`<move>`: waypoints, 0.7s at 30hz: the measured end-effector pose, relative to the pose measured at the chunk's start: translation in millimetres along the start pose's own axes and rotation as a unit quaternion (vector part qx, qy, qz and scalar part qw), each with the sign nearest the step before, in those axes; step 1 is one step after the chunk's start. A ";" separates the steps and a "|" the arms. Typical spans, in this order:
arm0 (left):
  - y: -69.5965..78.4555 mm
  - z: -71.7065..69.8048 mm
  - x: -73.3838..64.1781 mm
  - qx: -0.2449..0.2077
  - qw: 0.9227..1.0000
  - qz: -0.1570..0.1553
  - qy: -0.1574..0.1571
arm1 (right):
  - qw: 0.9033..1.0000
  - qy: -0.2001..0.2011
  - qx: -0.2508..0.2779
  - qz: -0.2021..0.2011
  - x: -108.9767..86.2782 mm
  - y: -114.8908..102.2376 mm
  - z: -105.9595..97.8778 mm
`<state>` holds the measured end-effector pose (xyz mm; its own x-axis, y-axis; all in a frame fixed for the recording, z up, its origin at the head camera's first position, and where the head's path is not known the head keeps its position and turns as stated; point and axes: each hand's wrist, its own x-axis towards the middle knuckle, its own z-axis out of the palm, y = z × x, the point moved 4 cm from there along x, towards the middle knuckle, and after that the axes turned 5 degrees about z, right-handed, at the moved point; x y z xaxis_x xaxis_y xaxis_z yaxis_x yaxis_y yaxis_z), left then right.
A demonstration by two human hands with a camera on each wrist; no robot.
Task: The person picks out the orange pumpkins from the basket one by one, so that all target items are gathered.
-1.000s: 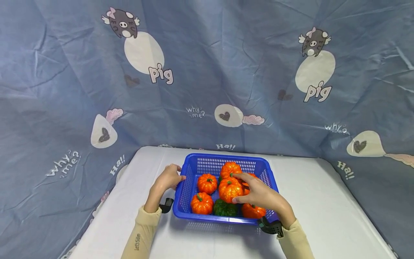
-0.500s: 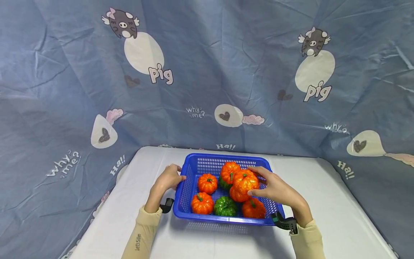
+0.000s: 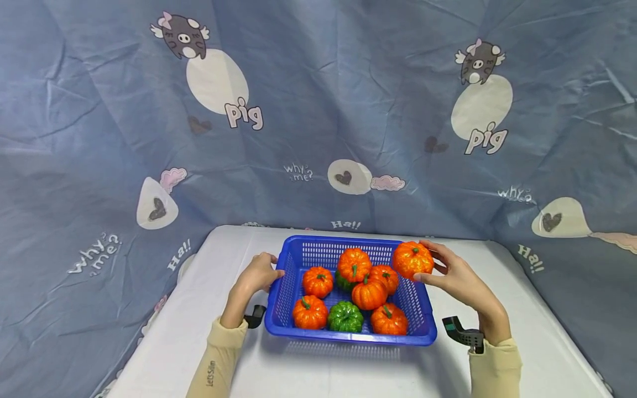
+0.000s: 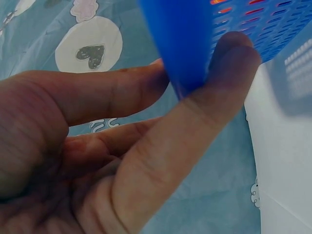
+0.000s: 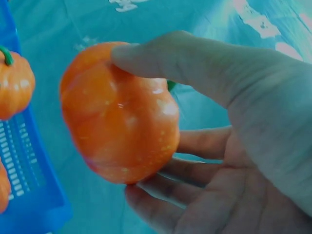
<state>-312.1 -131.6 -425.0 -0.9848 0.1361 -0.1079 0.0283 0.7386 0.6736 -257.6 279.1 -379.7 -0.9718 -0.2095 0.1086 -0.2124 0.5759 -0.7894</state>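
A blue plastic basket with slotted walls stands on the white table, holding several small orange pumpkins and a green pumpkin at the front, with another green one partly hidden behind. My left hand pinches the basket's left rim; in the left wrist view the thumb lies inside the wall and a finger outside. Over the basket's right rim, my right hand grips an orange pumpkin between thumb and fingers. The right wrist view shows that pumpkin held off to the side of the basket.
The white table extends on both sides and in front of the basket. Behind and beside it hangs a blue-grey cloth with printed pigs and words. Inside the basket, an orange pumpkin sits high among the others.
My right hand has carried the orange pumpkin from above the basket's middle rightward and up to its right rim, uncovering the pumpkins beneath. The left hand has stayed on the left rim.
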 end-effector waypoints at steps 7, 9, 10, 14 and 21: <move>0.8 -0.1 -0.5 0.001 1.000 -0.006 -0.003 | 0.999 0.036 0.016 0.035 -0.5 19.0 -19.1; 0.9 -0.3 -0.8 0.000 1.000 -0.003 -0.004 | 0.998 0.051 0.013 0.043 0.3 25.9 -23.9; 1.3 -0.6 -1.3 -0.002 1.000 -0.003 -0.004 | 0.997 0.059 0.011 0.048 0.9 29.5 -26.1; 1.8 -1.5 -2.6 -0.004 1.000 -0.004 -0.004 | 0.994 0.086 0.007 0.066 3.7 44.7 -33.5; 2.0 -0.9 -1.7 -0.007 1.000 -0.004 -0.006 | 0.987 0.127 0.022 0.092 6.0 72.8 -38.4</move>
<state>-310.5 -130.9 -422.8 -0.9830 0.1382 -0.1208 0.0187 0.7299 0.6833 -282.8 350.1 -413.3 -0.9890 0.1040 0.1050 -0.0310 0.5490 -0.8353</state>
